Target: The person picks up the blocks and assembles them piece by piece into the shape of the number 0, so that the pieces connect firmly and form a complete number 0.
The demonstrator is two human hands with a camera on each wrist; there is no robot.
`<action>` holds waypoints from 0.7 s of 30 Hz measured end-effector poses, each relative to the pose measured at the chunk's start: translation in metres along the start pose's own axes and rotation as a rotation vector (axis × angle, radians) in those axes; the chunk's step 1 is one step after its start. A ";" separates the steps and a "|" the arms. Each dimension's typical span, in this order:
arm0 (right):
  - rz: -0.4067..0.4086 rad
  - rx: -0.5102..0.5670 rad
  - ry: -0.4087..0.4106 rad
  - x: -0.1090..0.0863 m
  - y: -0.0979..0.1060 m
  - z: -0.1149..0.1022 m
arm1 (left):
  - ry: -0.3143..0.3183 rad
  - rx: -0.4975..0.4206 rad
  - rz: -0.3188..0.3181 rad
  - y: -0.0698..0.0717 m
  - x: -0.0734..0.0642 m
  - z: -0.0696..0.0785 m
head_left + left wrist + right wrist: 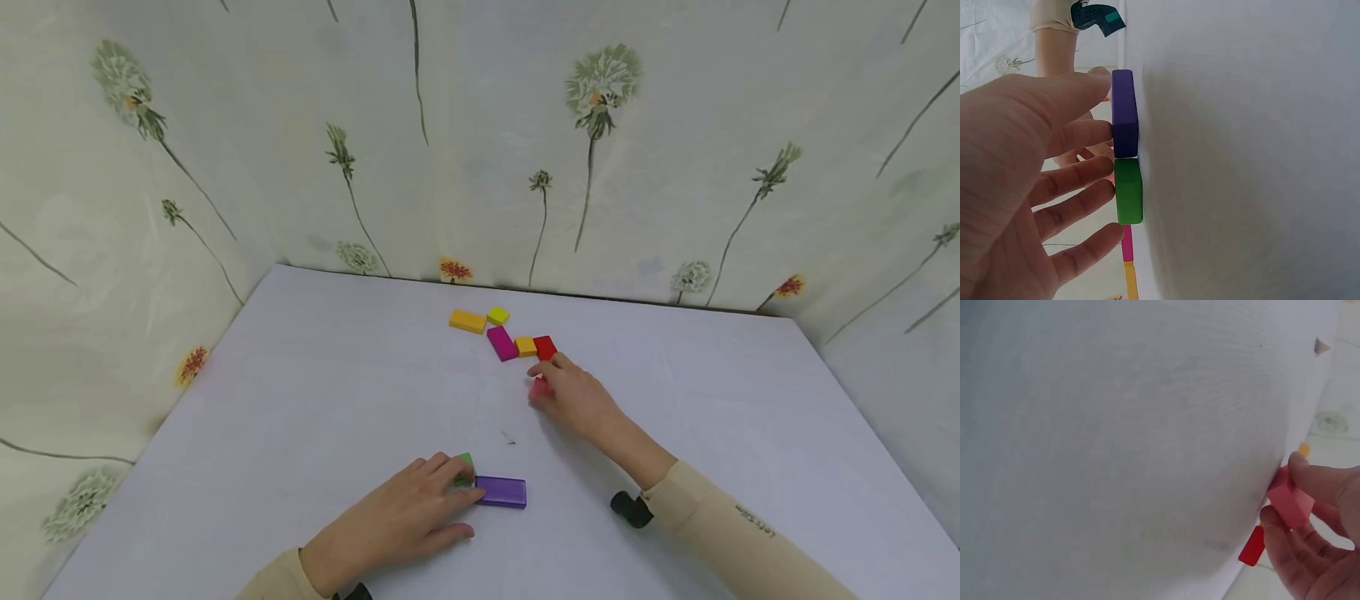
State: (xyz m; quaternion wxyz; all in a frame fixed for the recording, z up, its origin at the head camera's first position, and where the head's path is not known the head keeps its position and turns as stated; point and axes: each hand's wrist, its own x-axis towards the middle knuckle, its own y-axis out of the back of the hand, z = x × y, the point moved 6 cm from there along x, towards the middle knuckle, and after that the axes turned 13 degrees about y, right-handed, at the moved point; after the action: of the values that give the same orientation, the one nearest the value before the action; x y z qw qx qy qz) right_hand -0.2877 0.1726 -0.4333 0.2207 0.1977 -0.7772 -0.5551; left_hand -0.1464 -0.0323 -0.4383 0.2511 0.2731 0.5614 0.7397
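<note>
My left hand point(420, 508) lies flat near the table's front, its straight fingers touching a small green block point(467, 463) and the end of a purple bar point(501, 492). The left wrist view shows the green block point(1129, 190) end to end with the purple bar point(1124, 112), with the fingertips point(1105, 187) against both. My right hand point(558, 390) is at mid-table and pinches a pinkish-red block point(538, 387) just above the surface. The right wrist view shows that block point(1290, 500) between thumb and finger.
Just beyond my right hand lie a red block point(545, 347), a small orange block point(525, 346), a magenta bar point(502, 342), a yellow-green cube point(498, 315) and an orange bar point(467, 321). Flowered cloth walls point(480, 150) close in the white table point(315, 375) at the back and on both sides.
</note>
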 end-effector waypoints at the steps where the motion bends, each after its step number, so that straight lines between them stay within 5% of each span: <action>1: 0.009 0.032 -0.004 0.000 0.001 0.000 | -0.001 0.002 0.000 0.000 0.000 0.000; 11: 0.116 0.325 -0.062 -0.012 0.017 0.010 | -0.001 0.029 -0.008 -0.001 0.000 0.000; 21: 0.040 0.409 -0.113 -0.029 0.010 0.011 | 0.022 0.094 -0.026 0.000 0.002 0.000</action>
State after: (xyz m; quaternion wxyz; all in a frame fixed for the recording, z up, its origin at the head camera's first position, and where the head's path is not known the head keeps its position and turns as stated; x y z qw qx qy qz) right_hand -0.2705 0.2007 -0.4311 0.1430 0.1914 -0.8887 -0.3913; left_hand -0.1475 -0.0312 -0.4381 0.2411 0.2691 0.6019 0.7122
